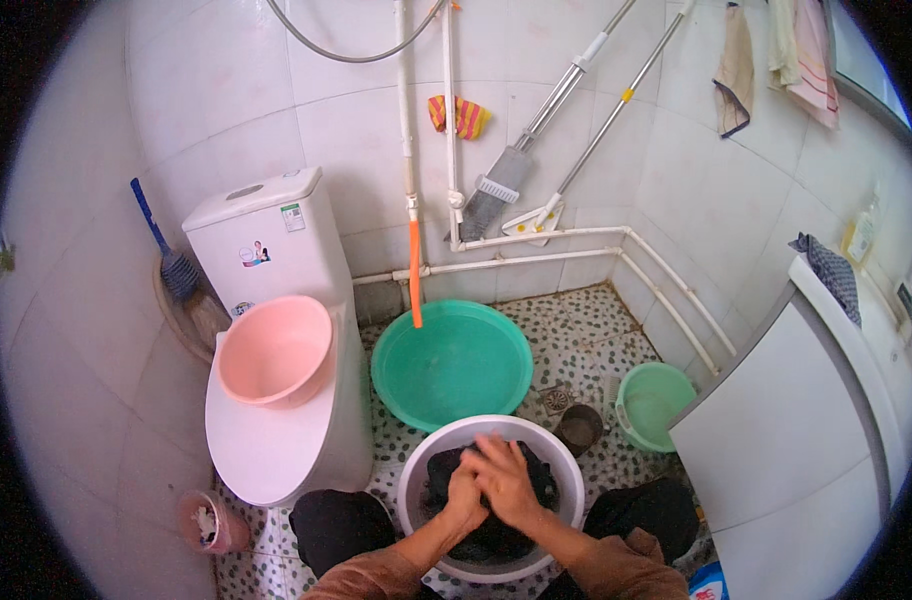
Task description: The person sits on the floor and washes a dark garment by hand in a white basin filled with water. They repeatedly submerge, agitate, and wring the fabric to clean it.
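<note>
Our left hand point(465, 497) curls, gripping what we cannot tell, against our loosely spread right hand point(507, 482), both over the dark cloth point(442, 474) in the near white basin point(408, 500); we judge low, even rubbing would limit splashing.

Cloth point(444, 480) in basin point(572, 490), toilet point(276, 450) left

Four basins point(408, 490) point(451, 368) point(276, 350) point(658, 408); two mops point(497, 187) point(536, 218); one toilet point(266, 450); one brush point(180, 274)
</note>
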Tool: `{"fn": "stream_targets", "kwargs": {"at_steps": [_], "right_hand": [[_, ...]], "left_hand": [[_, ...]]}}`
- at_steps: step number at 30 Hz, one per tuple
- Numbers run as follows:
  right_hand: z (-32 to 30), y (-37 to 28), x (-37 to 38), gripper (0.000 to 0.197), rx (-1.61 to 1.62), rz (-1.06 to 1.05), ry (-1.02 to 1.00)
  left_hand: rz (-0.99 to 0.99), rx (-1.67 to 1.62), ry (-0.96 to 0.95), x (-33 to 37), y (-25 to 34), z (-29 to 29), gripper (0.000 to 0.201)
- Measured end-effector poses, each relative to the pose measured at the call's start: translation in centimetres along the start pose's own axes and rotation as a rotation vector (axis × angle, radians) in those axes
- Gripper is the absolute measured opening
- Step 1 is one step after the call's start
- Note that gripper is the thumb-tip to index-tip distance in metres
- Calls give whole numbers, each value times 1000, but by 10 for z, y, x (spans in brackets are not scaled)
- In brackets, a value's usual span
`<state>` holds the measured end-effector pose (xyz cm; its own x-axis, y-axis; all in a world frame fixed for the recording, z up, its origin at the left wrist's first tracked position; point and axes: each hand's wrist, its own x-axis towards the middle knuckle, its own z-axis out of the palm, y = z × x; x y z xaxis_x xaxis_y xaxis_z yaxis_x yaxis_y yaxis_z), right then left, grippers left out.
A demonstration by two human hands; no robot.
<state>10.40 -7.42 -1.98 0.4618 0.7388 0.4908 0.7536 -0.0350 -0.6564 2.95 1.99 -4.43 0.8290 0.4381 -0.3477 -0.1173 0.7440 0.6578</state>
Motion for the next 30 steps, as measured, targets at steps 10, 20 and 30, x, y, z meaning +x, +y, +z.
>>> {"fn": "stream_targets", "kwargs": {"at_steps": [10,20,30], "right_hand": [[8,-35,-11,38,253,13,-91],[-12,3,4,42,404,464,90],[-4,11,5,35,-5,173,-40]], "left_hand": [[-110,-202,95,6,12,-19,46],[-165,115,149,7,-8,-8,47],[-303,151,132,-3,2,3,42]]}}
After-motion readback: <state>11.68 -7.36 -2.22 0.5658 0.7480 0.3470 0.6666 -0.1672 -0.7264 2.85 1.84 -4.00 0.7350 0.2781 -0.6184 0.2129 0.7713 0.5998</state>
